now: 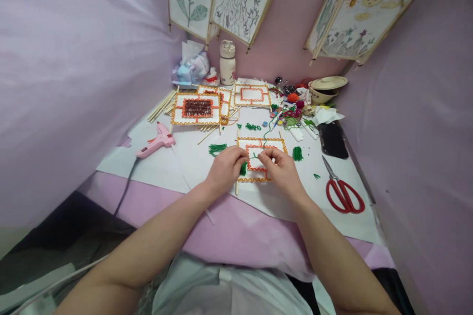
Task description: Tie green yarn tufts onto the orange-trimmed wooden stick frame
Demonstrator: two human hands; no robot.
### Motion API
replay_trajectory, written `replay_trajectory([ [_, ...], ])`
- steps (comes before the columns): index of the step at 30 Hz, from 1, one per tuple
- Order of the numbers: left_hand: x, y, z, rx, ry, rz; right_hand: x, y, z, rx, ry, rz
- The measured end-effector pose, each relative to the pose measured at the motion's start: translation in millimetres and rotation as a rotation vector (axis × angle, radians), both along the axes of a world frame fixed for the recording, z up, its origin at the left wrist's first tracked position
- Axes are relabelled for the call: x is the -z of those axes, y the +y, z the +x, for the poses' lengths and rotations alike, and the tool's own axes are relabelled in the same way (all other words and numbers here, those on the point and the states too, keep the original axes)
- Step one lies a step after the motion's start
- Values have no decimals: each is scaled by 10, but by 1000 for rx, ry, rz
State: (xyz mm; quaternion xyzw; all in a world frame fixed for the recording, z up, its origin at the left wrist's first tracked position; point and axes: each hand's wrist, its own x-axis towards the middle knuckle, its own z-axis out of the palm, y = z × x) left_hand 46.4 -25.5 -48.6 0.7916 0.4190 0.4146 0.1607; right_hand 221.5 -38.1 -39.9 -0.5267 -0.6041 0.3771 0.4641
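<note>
My left hand (229, 165) and my right hand (278, 167) meet above a stick frame (261, 180) edged with orange and yellow yarn. Between my pinched fingertips runs a short stretch of green yarn (253, 157); its tail trails up the table past the frame's top edge. A dark green yarn bundle (243, 169) lies on the frame by my left fingers, partly covered. Other cut green bundles rest on either side: one (218, 149) to the left, another (297, 153) to the right.
A pink glue gun (157, 141) with its cord lies left. Red-handled scissors (343, 192) and a black phone (333, 140) are at right. Finished-looking frames (195, 122), a bottle (227, 64), tissues (192, 66) and a lidded bowl (323, 94) stand behind. Pictures (240, 2) hang above.
</note>
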Motion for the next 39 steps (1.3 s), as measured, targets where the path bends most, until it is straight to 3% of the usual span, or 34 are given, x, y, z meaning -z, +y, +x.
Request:
replay_trajectory([
  [5, -46, 3, -20, 27, -59, -40, -9, 14, 1, 17, 36, -3],
  [12, -69, -25, -17, -65, -41, 173, -18, 14, -18, 25, 44, -21],
  [17, -19, -46, 54, -24, -117, 101, -19, -4, -37, -4, 50, -16],
  [27, 55, -22, 134, 9, -618, -316, 33, -28, -119, -132, 264, -190],
  [31, 50, -27, 186, 92, -855, -619, 21, -50, -136, -142, 209, -226],
  [36, -52, -18, 125, 208, -937, -981, -78, -45, -28, -12, 5, 90],
  [39, -79, -19, 80, 257, -842, -1043, -146, -46, 25, -99, -28, 196],
])
